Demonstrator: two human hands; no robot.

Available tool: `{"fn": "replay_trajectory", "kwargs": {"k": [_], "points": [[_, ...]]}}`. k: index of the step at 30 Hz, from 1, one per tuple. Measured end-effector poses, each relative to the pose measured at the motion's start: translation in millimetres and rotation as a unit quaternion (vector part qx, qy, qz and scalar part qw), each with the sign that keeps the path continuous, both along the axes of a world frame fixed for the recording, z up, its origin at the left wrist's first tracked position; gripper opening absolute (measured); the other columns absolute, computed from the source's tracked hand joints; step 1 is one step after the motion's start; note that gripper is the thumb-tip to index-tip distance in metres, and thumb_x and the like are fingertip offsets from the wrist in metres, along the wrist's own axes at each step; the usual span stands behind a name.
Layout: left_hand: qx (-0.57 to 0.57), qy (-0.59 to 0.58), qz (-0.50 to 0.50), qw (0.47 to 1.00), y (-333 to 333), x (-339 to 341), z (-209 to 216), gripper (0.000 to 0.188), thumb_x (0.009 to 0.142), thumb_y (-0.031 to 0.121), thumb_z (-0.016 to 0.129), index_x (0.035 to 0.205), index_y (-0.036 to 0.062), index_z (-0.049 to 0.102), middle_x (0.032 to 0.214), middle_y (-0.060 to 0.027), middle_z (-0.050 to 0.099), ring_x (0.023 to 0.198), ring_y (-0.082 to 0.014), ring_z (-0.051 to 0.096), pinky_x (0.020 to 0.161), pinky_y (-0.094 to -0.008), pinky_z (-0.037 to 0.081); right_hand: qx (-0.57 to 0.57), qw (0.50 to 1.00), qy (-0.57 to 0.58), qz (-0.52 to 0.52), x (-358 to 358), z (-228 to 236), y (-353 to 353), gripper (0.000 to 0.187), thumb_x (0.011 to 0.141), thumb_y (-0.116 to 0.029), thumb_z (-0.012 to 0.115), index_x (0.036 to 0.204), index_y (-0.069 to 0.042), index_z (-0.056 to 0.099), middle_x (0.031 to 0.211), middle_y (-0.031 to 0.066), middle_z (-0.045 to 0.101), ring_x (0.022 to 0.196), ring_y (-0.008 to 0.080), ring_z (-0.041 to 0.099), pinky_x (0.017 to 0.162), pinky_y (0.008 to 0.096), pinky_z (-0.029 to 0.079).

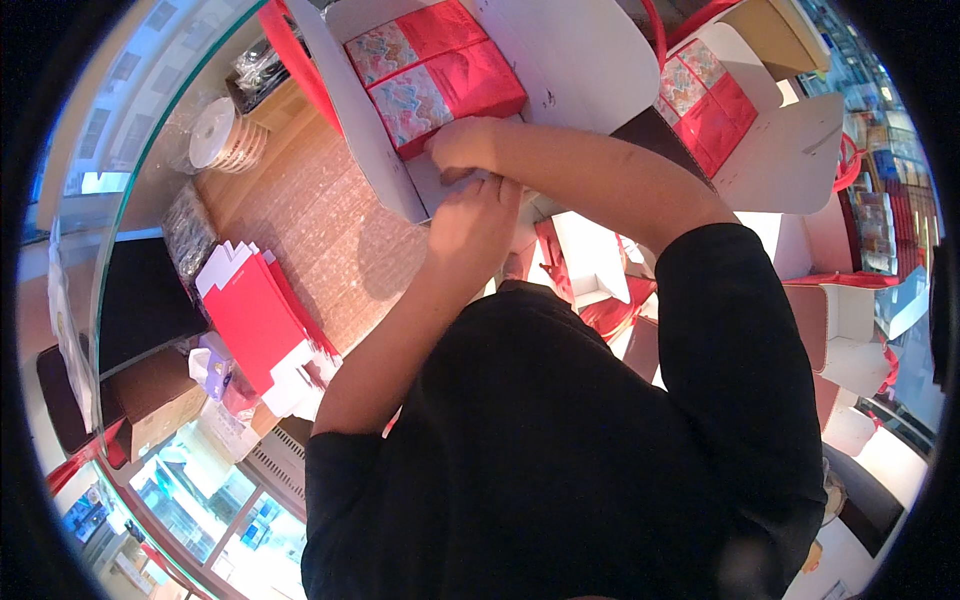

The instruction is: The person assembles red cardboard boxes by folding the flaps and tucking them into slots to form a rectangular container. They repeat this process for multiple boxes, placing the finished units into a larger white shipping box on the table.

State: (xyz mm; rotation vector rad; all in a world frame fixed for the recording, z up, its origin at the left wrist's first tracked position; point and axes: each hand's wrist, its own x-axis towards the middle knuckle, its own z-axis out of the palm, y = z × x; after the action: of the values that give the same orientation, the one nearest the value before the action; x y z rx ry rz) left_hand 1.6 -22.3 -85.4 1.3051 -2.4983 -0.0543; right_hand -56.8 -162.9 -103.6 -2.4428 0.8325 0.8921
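A white box point(372, 150) stands open in front of me, with red boxes point(487, 80) that have floral-patterned panels point(410, 103) packed inside it. At its near edge my left hand point(472, 222) is closed, its fingers curled at the box's rim. My right hand point(462, 150) reaches across into the near end of the box, just beside the red boxes. Its fingers are bent and their tips are hidden, so what they hold cannot be made out. The two hands almost touch.
Left of the box is a wooden tabletop point(310, 200) with a stack of red folded cards point(250, 310) and a ribbon spool point(222, 138). Another white box with red boxes point(708, 105) stands at the right. More open white boxes point(592, 255) with red ribbon handles lie below it.
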Motion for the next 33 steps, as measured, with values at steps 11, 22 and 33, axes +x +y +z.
{"fn": "replay_trajectory", "kwargs": {"k": [11, 22, 33], "points": [[0.009, 0.03, 0.018, 0.999, -3.5, 0.8, 5.8, 0.032, 0.079, 0.015, 0.056, 0.11, 0.0079, 0.056, 0.091, -0.0067, 0.062, 0.085, -0.023, 0.064, 0.074, -0.0358, 0.052, -0.019, 0.973, -0.154, -0.171, -20.3, 58.6, 11.9, 0.037, 0.089, -0.032, 0.059, 0.107, 0.0, 0.065, 0.101, 0.02, 0.068, 0.096, 0.0345, 0.065, 0.082, 0.0443, 0.049], [0.022, 0.236, -0.102, 0.966, 67.2, 57.4, 36.9, 0.032, 0.067, 0.001, 0.063, 0.099, 0.0062, 0.064, 0.095, -0.0078, 0.066, 0.087, -0.0283, 0.062, 0.077, -0.0407, 0.049, 0.061, 0.735, -0.436, -0.516, -122.6, 2.0, 203.7, 0.025, 0.091, -0.027, 0.057, 0.085, -0.004, 0.062, 0.073, 0.0135, 0.063, 0.068, 0.0291, 0.063, 0.063, 0.0397, 0.048], [0.002, -0.023, 0.688, 0.726, 160.8, 426.6, -115.7, 0.069, 0.086, 0.047, 0.064, 0.127, -0.0063, 0.047, 0.121, -0.0238, 0.056, 0.116, -0.0357, 0.052, 0.1, -0.0428, 0.039, 0.224, 0.901, -0.333, -0.166, -37.6, -41.6, 183.0, 0.045, 0.089, -0.035, 0.057, 0.12, -0.003, 0.054, 0.103, 0.0214, 0.063, 0.1, 0.0374, 0.06, 0.086, 0.0459, 0.046]]}}
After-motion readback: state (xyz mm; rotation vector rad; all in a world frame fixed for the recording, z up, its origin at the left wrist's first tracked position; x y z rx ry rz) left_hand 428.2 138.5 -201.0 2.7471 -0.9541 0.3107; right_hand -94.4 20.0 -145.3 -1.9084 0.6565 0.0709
